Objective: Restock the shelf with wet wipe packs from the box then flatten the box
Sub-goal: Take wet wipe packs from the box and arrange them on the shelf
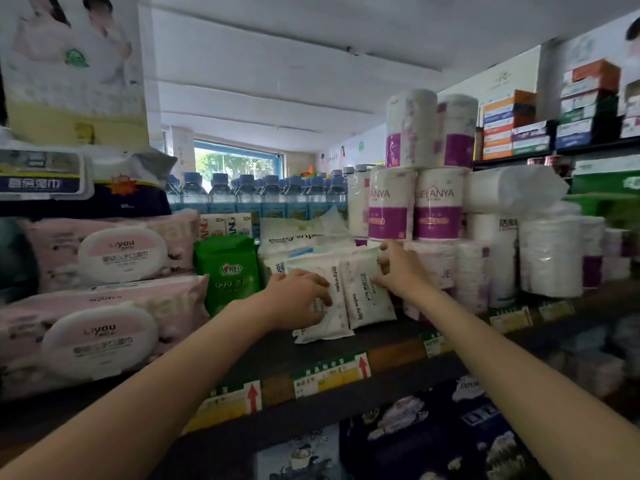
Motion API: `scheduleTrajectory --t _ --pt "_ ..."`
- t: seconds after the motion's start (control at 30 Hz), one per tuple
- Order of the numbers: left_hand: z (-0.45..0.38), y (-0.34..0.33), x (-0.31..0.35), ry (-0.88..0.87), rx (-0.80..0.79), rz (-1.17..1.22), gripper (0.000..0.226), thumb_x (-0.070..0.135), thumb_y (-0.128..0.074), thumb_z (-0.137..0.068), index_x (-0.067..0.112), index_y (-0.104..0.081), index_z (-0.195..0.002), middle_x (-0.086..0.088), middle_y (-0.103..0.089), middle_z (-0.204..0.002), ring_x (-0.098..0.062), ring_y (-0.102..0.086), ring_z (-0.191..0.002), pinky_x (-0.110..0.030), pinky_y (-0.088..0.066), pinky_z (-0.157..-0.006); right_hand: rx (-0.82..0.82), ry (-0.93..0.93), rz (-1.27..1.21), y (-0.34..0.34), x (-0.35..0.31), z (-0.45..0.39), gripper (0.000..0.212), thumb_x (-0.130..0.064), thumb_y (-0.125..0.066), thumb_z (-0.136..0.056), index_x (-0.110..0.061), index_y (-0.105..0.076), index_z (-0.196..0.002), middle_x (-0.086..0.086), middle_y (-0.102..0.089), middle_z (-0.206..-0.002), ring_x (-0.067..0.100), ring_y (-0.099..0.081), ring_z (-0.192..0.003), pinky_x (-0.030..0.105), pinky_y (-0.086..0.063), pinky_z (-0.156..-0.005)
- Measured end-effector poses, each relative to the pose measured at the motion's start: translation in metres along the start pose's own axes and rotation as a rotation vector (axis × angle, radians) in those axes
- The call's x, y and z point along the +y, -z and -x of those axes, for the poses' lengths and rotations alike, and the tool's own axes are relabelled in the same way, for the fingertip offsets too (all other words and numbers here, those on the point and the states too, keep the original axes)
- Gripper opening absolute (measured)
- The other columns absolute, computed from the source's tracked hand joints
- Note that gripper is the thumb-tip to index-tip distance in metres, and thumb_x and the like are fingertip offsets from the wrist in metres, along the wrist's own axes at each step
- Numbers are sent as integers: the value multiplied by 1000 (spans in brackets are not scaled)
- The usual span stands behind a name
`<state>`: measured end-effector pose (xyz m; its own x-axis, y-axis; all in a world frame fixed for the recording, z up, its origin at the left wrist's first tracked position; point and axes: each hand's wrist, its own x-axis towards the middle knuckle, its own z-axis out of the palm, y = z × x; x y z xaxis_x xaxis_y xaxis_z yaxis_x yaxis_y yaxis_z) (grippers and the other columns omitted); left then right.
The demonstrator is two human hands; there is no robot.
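Both arms are reaching over the shelf edge as we are restocking wipes.
Left hand is curling over one pack, right hand pinching its neighbour; next, we judge, squaring both upright.

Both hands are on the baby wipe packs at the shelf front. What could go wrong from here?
1. The pack under the left hand leans, its lower corner near the shelf edge; this left baby wipes pack could slide off when released.
2. The right hand holds the right baby wipes pack beside the stacked tissue rolls; a nudge might topple them.
3. Pushing left could crowd the green wipes pack.
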<state>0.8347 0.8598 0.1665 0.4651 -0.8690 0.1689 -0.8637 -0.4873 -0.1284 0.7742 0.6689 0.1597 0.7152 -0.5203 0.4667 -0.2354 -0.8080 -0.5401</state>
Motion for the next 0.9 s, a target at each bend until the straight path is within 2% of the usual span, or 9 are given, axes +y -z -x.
scheduleTrajectory --t 0.1,0.23,0.33,0.4,0.47,0.6,0.67,0.77,0.9 --pt "8 5 7 -47 -2 67 35 31 -50 -91 28 -53 -126 6 -38 -145 -16 -34 -135 -47 -24 -114 71 40 99 1 -10 15 34 -5 -57 -86 -7 -48 -118 10 -56 -118 25 -53 -109 38 -46 -95" --pt "34 14 23 -130 242 310 25 24 -51 -91 24 -61 -113 2 -54 -129 -15 -50 -118 -39 -41 -103 88 -36 39 39 -19 53 32 -8 -57 -86 -5 -54 -118 9 -59 -117 23 -55 -106 29 -44 -86" --pt "62 12 52 -225 455 559 18 15 -51 -91 19 -66 -100 3 -62 -107 -10 -56 -99 -21 -44 -85 -36 -107 48 73 -19 113 23 -13 -57 -88 -6 -61 -110 11 -64 -110 23 -60 -102 25 -44 -77" --pt "83 1 82 -292 462 765 17 11 -51 -90 16 -67 -94 3 -64 -96 -8 -56 -90 -11 -41 -73 -146 -176 49 90 -12 168 17 -18 -57 -90 -12 -61 -105 3 -64 -100 14 -64 -85 20 -47 -69" --pt "99 -21 117 -369 339 853 18 11 -50 -91 13 -67 -96 1 -64 -93 -10 -57 -87 -17 -42 -73 -234 -265 71 101 -1 229 13 -21 -56 -91 -17 -59 -103 -6 -63 -89 4 -63 -74 15 -49 -64" --pt "143 -87 213 -534 -56 958 18 9 -48 -93 10 -65 -99 0 -62 -94 -9 -58 -84 -14 -42 -69 -370 -554 39 117 43 371 22 -16 -57 -91 -3 -61 -108 4 -64 -90 13 -63 -76 20 -51 -67" --pt "171 -119 266 -609 -245 929 19 9 -48 -93 8 -65 -102 1 -61 -98 -9 -57 -93 -11 -41 -68 -363 -741 52 128 68 449 24 -14 -57 -91 2 -61 -108 4 -63 -83 18 -61 -75 17 -50 -63" --pt "217 -161 343 -758 -423 854 21 4 -50 -90 6 -66 -104 -3 -64 -99 -9 -54 -90 -5 -38 -61 -337 -1013 12 150 105 569 22 -15 -54 -92 -3 -61 -110 7 -64 -95 19 -61 -86 26 -51 -73" --pt "271 -205 433 -916 -574 757 22 2 -51 -88 10 -67 -102 -6 -67 -99 -12 -56 -89 -19 -41 -79 -192 -1279 -136 171 150 720 17 -7 -49 -93 -13 -58 -81 -1 -60 -72 10 -58 -64 22 -47 -63"
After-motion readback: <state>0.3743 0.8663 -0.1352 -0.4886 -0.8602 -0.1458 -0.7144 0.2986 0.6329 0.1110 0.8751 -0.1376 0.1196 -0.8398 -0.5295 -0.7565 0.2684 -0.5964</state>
